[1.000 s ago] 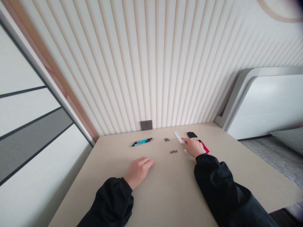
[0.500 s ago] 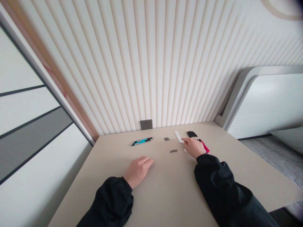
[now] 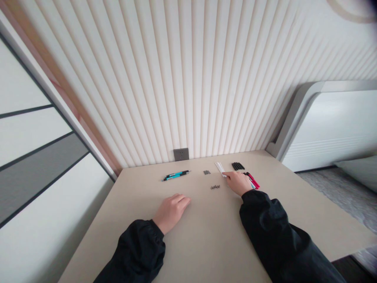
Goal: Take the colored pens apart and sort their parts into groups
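Observation:
My left hand [image 3: 172, 212] rests palm down on the tabletop, fingers laid out with nothing in them. Farther forward, my right hand [image 3: 238, 183] reaches to the lower ends of several thin white sticks [image 3: 219, 168]. Its fingers are drawn together there, and a small white bit shows at the fingertips; whether they grip it is hard to see. Black short tubes [image 3: 238, 166] lie in a row just beyond this hand. Red and black slim pieces [image 3: 253, 181] lie to its right, partly covered by it.
Two turquoise and black pens [image 3: 176, 175] lie at the left of the table [image 3: 206, 243]. Small grey pieces [image 3: 207, 172] and a row of small metallic parts [image 3: 215, 187] sit near the middle. A socket [image 3: 181, 154] is on the ribbed wall behind.
My right hand has shifted slightly left and forward along the white sticks. A small white end that showed below it is out of sight. My left hand stays put.

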Demonstrator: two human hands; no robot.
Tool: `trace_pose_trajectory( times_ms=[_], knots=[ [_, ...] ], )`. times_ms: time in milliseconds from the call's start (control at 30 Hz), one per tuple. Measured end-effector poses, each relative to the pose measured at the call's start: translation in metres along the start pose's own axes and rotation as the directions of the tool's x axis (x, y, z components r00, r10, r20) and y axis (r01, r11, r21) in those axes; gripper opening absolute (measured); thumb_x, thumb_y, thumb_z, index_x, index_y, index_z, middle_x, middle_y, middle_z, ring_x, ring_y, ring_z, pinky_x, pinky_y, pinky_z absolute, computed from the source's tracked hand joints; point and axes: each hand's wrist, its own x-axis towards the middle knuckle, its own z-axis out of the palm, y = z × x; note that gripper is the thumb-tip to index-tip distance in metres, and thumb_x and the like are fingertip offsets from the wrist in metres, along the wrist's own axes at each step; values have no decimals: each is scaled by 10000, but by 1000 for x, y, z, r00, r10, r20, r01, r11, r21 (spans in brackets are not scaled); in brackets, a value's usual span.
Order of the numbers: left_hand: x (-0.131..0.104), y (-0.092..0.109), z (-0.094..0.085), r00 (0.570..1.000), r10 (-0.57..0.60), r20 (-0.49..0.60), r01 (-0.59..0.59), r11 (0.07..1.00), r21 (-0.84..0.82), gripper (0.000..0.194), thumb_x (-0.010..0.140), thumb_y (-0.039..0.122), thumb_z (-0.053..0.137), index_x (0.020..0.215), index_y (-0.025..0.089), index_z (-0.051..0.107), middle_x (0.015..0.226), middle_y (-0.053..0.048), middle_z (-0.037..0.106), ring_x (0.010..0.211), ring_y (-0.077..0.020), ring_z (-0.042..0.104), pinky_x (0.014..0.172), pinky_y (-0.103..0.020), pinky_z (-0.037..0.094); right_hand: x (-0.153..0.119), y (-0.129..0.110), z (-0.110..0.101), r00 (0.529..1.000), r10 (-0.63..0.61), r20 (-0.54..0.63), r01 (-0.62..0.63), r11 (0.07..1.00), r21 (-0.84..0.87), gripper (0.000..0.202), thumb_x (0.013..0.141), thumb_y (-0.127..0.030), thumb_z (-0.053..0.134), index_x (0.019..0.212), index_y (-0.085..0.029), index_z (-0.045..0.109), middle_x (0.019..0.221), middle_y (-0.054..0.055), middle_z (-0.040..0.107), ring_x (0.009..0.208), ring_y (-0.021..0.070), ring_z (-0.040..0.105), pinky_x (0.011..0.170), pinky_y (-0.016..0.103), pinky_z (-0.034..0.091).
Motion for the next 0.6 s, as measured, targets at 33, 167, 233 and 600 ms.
trace_pose_trajectory(
  times_ms=[33, 167, 233, 600],
  knots=[
    [0, 0, 0, 1000, -2, 9, 2, 1000, 5, 231, 955, 217, 421, 957, 198, 652, 803, -25, 652, 772, -148, 622, 700, -253, 519, 0, 0, 0, 1000, -3, -3, 3, 1000, 1, 395, 905, -245, 392, 1218, -334, 616, 1078, 92, 688, 951, 248, 648, 820, 331, 429],
    [0, 0, 0, 999, -10, 36, 10, 1000, 14, 225, 955, 211, 423, 959, 192, 647, 816, -28, 655, 784, -156, 622, 710, -266, 519, 1, -1, 1, 999, -16, -37, 15, 1000, -6, 395, 915, -251, 378, 1232, -338, 598, 1035, 92, 700, 913, 247, 656, 785, 327, 428],
    [0, 1, 0, 999, -12, 31, 12, 1000, 8, 217, 952, 207, 430, 964, 193, 647, 828, -28, 657, 789, -155, 624, 714, -264, 518, 0, -2, 2, 998, -35, -49, 34, 999, -16, 392, 916, -256, 376, 1230, -342, 593, 999, 89, 708, 884, 245, 661, 758, 323, 427],
    [2, 1, -1, 999, -21, 24, 22, 1000, -9, 231, 953, 213, 423, 957, 187, 652, 828, -30, 664, 786, -158, 630, 710, -270, 524, 15, -12, 8, 991, 98, -95, -101, 995, -23, 501, 932, -527, 325, 971, -185, 689, 907, 132, 694, 879, 249, 654, 748, 315, 429]
  ],
)
